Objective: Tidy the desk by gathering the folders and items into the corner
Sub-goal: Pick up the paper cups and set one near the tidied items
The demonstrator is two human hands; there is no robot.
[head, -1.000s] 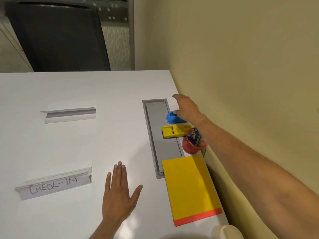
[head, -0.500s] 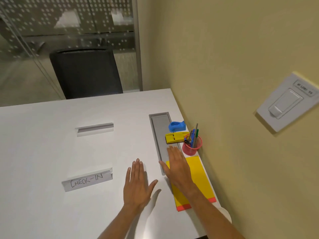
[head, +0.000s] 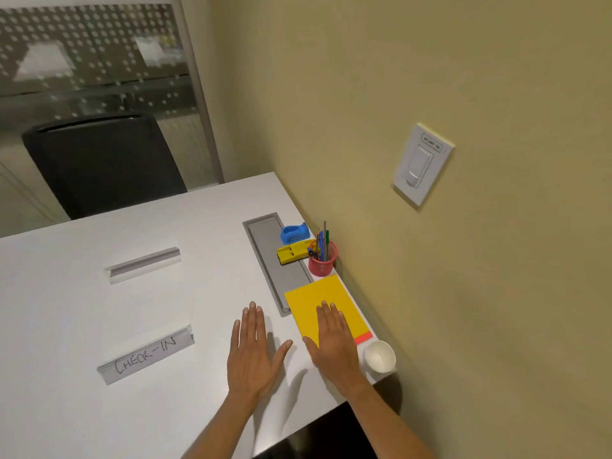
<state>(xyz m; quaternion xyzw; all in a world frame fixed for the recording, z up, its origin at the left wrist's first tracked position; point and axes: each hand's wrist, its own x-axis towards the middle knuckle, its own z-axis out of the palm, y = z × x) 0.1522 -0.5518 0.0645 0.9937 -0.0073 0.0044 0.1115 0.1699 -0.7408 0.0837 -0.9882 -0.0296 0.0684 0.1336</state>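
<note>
The right hand (head: 334, 339) lies flat and spread on the yellow folder (head: 323, 301), whose long axis runs ahead from its fingertips toward the pen cup (head: 322, 262); the left hand (head: 253, 352) rests flat, holding nothing, on the bare surface (head: 99, 326) beside it.

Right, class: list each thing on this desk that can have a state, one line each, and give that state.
Left hand: open, flat on the desk.
Right hand: open, flat on the yellow folder.
Yellow folder: closed, lying flat over a red one.
Pen cup: upright, holding pens.
Paper cup: upright, looks empty.
Cable hatch: shut.
CHECK-IN sign: standing.
Blank sign: standing.
Light switch: position unclear.
</note>
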